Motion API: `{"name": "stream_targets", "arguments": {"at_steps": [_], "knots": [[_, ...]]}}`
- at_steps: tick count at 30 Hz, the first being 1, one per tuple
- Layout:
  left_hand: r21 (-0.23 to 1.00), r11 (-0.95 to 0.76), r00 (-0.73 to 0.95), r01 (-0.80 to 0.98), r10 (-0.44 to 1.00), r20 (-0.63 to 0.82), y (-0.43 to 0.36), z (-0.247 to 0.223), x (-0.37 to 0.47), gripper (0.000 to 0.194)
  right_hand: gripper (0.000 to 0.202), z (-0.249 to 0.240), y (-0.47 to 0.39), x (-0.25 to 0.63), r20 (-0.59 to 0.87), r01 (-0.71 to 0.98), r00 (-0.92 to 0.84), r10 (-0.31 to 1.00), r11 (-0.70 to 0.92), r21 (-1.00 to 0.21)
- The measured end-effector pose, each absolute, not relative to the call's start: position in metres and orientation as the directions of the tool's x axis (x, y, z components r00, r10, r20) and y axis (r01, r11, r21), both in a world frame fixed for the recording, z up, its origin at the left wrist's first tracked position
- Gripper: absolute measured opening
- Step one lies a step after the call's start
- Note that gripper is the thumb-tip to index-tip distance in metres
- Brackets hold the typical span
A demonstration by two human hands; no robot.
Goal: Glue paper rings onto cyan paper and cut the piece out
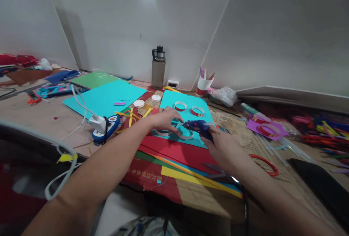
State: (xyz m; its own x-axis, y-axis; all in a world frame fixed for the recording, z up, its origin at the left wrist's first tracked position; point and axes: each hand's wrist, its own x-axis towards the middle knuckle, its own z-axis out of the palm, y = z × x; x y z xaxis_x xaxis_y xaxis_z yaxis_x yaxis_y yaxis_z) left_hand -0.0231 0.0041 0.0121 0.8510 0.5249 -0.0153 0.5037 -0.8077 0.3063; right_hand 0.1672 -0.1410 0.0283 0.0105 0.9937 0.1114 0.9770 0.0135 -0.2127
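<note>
A turquoise sheet (200,102) lies in front of me with several paper rings on it. My left hand (167,118) arches over its left part, with bent thumb and finger at the rim of the near paper ring (185,137). My right hand (218,139) is wrapped round a blue hot glue gun (200,126), its nozzle pointing left over this ring. Another ring (163,133) is partly hidden under my left hand. Farther back on the sheet stand two red-and-white rings, one at the left (180,106) and one at the right (197,112).
Yellow strips (131,117) and white lids (139,103) lie left of the sheet, near a blue power strip (107,130). Behind stand a bottle (158,69) and a paper cup (204,85). Red-handled scissors (268,165) and a purple sheet with rings (280,133) lie right.
</note>
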Motion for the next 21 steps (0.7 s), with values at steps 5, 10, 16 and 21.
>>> {"name": "stream_targets", "arguments": {"at_steps": [5,10,16,21], "knots": [[0.308,-0.789,0.831,0.532,0.556,-0.009,0.001,0.014,-0.023,0.054,0.017,0.023,-0.137,0.166,0.128,0.976,-0.018,0.992,0.045,-0.215],[0.308,-0.781,0.820,0.544,0.572,0.001,0.003,0.012,-0.023,0.049,0.017,0.019,-0.136,0.165,0.126,0.970,-0.024,0.992,0.053,-0.237],[0.261,-0.793,0.821,0.550,0.570,0.003,0.004,0.009,-0.022,0.049,0.020,0.017,-0.134,0.166,0.126,0.970,-0.025,0.992,0.055,-0.235],[0.269,-0.784,0.816,0.559,0.577,-0.012,-0.001,0.014,-0.022,0.046,0.022,0.017,-0.138,0.174,0.115,0.988,0.010,0.993,0.008,-0.155]]}}
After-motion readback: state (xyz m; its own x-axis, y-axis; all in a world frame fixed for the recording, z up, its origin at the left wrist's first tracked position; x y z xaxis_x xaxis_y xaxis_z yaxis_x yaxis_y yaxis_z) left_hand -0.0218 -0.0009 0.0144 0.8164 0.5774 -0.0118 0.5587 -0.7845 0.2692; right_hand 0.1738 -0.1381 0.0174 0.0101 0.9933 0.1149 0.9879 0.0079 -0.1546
